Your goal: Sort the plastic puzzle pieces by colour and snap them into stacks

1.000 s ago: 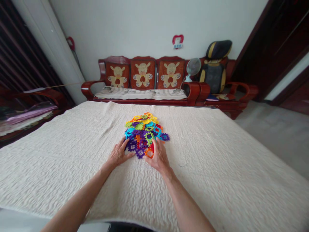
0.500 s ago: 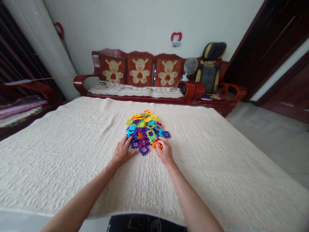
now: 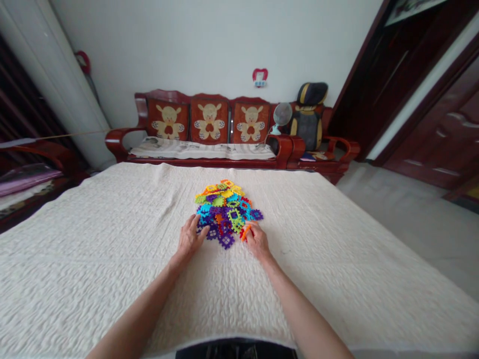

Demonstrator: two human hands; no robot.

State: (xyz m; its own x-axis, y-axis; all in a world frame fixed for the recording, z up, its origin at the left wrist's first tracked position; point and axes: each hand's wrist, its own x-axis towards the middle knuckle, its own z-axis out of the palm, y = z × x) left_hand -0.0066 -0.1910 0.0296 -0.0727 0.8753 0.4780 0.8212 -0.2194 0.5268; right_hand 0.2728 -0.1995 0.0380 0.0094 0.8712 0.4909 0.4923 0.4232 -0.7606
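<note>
Pinching a tilted orange toothed piece [image 3: 245, 232], the right hand [image 3: 258, 241] is at the near right edge of the colorful pile [image 3: 219, 210]; the left hand [image 3: 189, 236], loosely open, touches its left side.

From where I stand, I see a broad, flat surface spread with a cream quilted cloth [image 3: 318, 264], stitched all over in wavy lines and softly creased left of the middle. On it lies a heap of flat, tooth-edged pieces [image 3: 219, 210], apparently plastic, overlapping one another. Yellow pieces [image 3: 235, 190] gather mostly at the far end, light blue and green ones around the middle, purple towards the near end. A purple square piece with a window-like cutout [image 3: 226, 241] sits at the near edge; another purple piece [image 3: 256, 214] juts out right.
</note>
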